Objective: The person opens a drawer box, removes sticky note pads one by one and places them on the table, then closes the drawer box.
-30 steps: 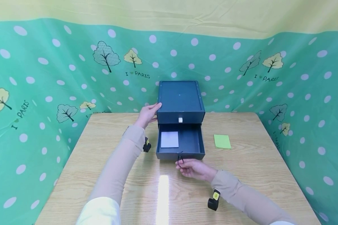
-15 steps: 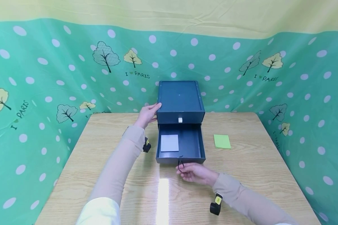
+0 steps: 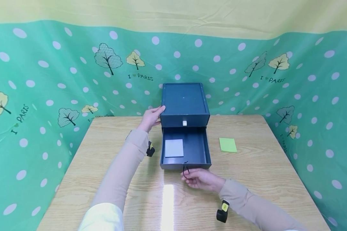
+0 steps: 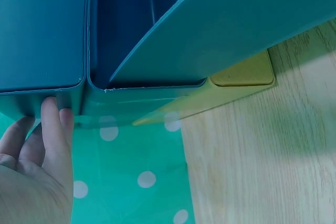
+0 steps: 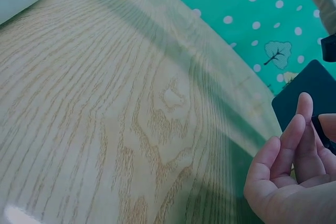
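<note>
A dark blue drawer box [image 3: 183, 99] stands at the back of the table. Its lower drawer [image 3: 169, 166] is pulled out toward me, with a square white note pad [image 3: 174, 148] lying in its left half. My right hand [image 3: 200, 179] pinches the black cord loop [image 3: 183, 171] on the drawer's front. My left hand [image 3: 151, 118] rests against the box's left side, thumb at the top edge. In the left wrist view, the fingers [image 4: 51, 124] are extended and touch the box wall. The upper drawer, with a white knob [image 3: 184, 123], is closed.
A light green note pad [image 3: 227, 145] lies on the wooden table [image 3: 104, 144] right of the drawer. A yellow section [image 4: 244, 72] shows beneath the drawer in the left wrist view. A green dotted curtain [image 3: 225, 77] hangs behind and along both sides.
The lower drawer has slid farther out toward me, with the white note pad inside it. My right hand has moved back with the loop; the left hand has stayed on the box.
</note>
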`<action>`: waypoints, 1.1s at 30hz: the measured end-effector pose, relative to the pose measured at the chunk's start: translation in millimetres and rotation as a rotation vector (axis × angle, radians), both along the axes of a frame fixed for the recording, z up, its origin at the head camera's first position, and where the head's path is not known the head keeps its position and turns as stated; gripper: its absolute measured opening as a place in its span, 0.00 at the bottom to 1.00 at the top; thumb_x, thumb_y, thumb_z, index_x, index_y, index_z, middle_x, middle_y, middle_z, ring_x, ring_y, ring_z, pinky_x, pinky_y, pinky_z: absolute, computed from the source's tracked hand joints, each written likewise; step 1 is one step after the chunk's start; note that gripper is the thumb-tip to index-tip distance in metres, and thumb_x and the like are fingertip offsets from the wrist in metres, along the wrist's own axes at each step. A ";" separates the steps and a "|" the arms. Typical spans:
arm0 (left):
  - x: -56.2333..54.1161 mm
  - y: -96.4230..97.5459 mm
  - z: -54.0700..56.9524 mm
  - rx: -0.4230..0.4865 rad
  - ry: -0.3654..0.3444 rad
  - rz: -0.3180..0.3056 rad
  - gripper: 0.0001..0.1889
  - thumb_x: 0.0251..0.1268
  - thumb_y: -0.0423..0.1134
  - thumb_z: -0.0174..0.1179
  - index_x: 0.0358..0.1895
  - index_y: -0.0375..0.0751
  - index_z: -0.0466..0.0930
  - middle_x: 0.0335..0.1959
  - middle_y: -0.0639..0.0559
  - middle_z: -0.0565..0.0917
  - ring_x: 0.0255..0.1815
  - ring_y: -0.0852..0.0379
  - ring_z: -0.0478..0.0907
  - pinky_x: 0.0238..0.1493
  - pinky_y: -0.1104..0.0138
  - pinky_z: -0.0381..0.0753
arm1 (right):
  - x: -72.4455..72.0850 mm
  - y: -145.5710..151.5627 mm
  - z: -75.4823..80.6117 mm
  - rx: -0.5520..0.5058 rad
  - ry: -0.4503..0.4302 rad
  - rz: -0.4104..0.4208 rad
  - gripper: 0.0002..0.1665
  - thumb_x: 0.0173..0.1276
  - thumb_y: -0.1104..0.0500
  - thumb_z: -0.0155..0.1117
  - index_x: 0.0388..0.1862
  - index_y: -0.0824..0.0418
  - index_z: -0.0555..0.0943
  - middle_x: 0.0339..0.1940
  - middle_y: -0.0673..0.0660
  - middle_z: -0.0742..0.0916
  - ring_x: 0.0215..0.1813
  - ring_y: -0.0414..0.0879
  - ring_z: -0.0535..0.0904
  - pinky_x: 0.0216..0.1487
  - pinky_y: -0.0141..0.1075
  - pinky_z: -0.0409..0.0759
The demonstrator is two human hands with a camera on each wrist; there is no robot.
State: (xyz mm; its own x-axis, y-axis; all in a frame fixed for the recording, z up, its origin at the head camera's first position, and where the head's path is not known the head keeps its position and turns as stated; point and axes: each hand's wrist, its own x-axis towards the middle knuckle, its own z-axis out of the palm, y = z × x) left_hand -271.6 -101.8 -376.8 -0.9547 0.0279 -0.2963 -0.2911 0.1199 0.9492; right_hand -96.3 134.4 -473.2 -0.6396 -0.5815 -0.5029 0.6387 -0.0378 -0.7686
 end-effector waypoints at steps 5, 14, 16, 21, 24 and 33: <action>-0.2 -0.3 -0.5 -0.002 0.000 0.002 0.32 0.64 0.56 0.58 0.68 0.45 0.67 0.72 0.60 0.63 0.69 0.49 0.65 0.64 0.56 0.73 | 2.7 -0.1 -1.5 0.000 0.014 0.003 0.23 0.66 0.65 0.55 0.59 0.75 0.70 0.38 0.50 0.87 0.38 0.38 0.79 0.51 0.31 0.78; 0.0 -0.4 -0.4 0.017 0.001 0.002 0.33 0.64 0.55 0.58 0.68 0.44 0.66 0.72 0.59 0.62 0.69 0.48 0.65 0.66 0.54 0.71 | 5.1 0.1 -4.7 -0.011 0.024 0.002 0.23 0.67 0.65 0.55 0.59 0.75 0.71 0.37 0.50 0.87 0.38 0.38 0.78 0.51 0.31 0.78; 0.0 -0.4 -0.3 0.018 0.000 -0.001 0.33 0.64 0.56 0.58 0.68 0.44 0.66 0.73 0.59 0.62 0.69 0.47 0.64 0.66 0.53 0.70 | 5.4 0.3 -5.4 -0.012 0.028 0.003 0.23 0.67 0.65 0.55 0.59 0.75 0.71 0.37 0.50 0.87 0.38 0.39 0.78 0.50 0.31 0.78; 5.4 0.7 7.9 0.018 -0.013 -0.011 0.32 0.65 0.54 0.57 0.69 0.43 0.65 0.73 0.58 0.62 0.69 0.47 0.65 0.66 0.54 0.71 | 5.6 0.8 -6.0 -0.015 0.036 0.010 0.22 0.67 0.65 0.54 0.58 0.74 0.71 0.36 0.50 0.86 0.37 0.39 0.78 0.49 0.31 0.78; 11.1 1.9 17.1 0.018 -0.024 -0.020 0.31 0.67 0.52 0.56 0.69 0.42 0.65 0.73 0.57 0.61 0.69 0.47 0.65 0.66 0.54 0.70 | 4.9 2.0 -6.8 -0.025 0.049 0.033 0.20 0.67 0.64 0.54 0.56 0.72 0.74 0.35 0.49 0.86 0.37 0.38 0.78 0.48 0.30 0.78; -1.5 -0.9 -0.2 0.027 -0.017 -0.008 0.33 0.63 0.56 0.59 0.68 0.45 0.66 0.72 0.60 0.62 0.69 0.48 0.65 0.66 0.55 0.71 | 3.4 7.1 -10.1 -0.018 0.128 0.233 0.22 0.71 0.61 0.52 0.56 0.77 0.72 0.38 0.49 0.86 0.38 0.37 0.79 0.49 0.30 0.79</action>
